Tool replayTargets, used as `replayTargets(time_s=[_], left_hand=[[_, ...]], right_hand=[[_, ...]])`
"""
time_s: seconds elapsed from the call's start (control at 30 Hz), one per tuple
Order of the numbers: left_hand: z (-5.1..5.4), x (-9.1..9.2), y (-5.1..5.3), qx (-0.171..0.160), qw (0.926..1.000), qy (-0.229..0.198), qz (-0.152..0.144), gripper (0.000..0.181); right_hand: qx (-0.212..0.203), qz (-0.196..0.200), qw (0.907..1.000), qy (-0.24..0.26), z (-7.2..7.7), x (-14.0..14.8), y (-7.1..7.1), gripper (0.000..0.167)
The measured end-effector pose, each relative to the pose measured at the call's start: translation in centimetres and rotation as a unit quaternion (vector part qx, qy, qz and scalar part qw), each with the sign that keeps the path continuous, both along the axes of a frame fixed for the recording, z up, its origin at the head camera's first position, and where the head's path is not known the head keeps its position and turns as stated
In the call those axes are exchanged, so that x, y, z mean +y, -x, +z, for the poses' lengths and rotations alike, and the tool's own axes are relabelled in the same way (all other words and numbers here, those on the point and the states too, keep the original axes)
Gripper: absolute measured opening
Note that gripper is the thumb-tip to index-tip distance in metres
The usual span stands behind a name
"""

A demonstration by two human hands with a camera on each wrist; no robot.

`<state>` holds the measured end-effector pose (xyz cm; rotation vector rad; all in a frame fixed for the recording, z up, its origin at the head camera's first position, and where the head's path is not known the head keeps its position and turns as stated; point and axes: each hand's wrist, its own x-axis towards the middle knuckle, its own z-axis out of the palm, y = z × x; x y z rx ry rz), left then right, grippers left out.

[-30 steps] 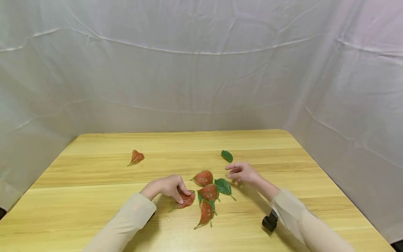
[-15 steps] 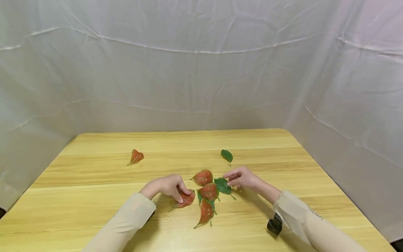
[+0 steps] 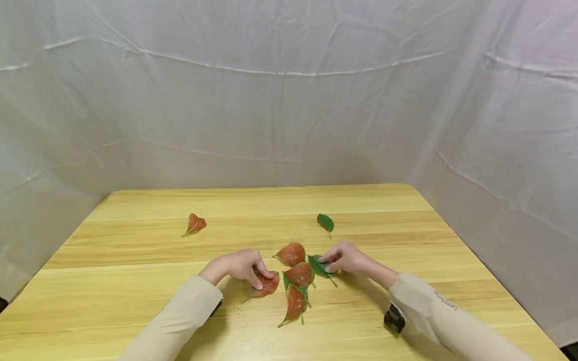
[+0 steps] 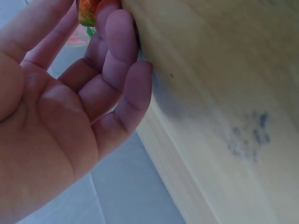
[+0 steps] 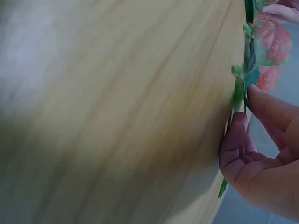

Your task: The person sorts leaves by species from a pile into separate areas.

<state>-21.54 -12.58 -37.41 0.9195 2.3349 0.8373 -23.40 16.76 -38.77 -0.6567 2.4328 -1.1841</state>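
Note:
My left hand (image 3: 242, 265) pinches a red leaf (image 3: 269, 286) between thumb and forefinger, low over the table. In the left wrist view, just a bit of orange-red leaf (image 4: 87, 12) shows past the fingers. On the other side, my right hand (image 3: 346, 259) grips the right edge of a green leaf (image 3: 317, 266), and that edge is lifted and folded over. Between the hands lie red leaves in a loose column: a top one (image 3: 292, 254), a middle one (image 3: 300, 275) and a lower one (image 3: 295, 305). Green leaf parts stick out from under them.
A green leaf (image 3: 325, 223) lies farther back, beyond the right hand. Far left on the wooden table (image 3: 135, 301) is a small red leaf (image 3: 196, 224). Dark specks dot the tabletop near the left hand. A pale curtain (image 3: 271, 100) hangs behind and at the sides.
My right hand has come left and down from beside the green leaf and has taken hold of its edge, which now folds up. The left hand stays where it was.

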Motion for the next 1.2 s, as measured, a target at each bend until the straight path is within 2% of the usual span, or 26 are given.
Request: replayTargets(time_s=[0.3,0.5,0.67,0.8,0.9,1.0,1.03,1.2], left_hand=[[0.5,-0.1,0.0,0.011,0.9998,0.011,-0.014,0.02],[0.9,-0.1,0.1,0.028,0.9994,0.016,-0.013,0.018],[1.3,0.3,0.3,0.041,0.999,-0.02,0.001,0.02],[1.6,0.8,0.5,0.078,0.9954,-0.056,0.0,0.02],[1.7,1.2,0.8,0.103,0.992,-0.072,-0.012,0.019],[2.0,1.7,1.1,0.108,0.9894,-0.092,-0.03,0.017],[1.5,1.7,1.6,0.116,0.9869,-0.102,-0.045,0.017],[1.8,2.4,1.8,0.104,0.9863,-0.11,-0.064,0.018]], right_hand=[[0.043,0.005,0.9984,-0.037,-0.3,-0.3,0.1,0.022],[0.044,0.005,0.9982,-0.039,-0.3,-0.4,0.1,0.022],[0.043,0.005,0.9983,-0.039,-0.5,-0.4,0.2,0.022],[0.043,0.009,0.9984,-0.036,-0.5,-0.3,0.2,0.022],[0.043,0.011,0.9984,-0.033,-0.5,-0.3,0.1,0.022],[0.044,0.011,0.9985,-0.032,-0.5,-0.3,0.1,0.022],[0.043,0.011,0.9985,-0.032,-0.5,-0.3,0.1,0.022],[0.043,0.012,0.9985,-0.03,-0.5,-0.3,0.2,0.022]])
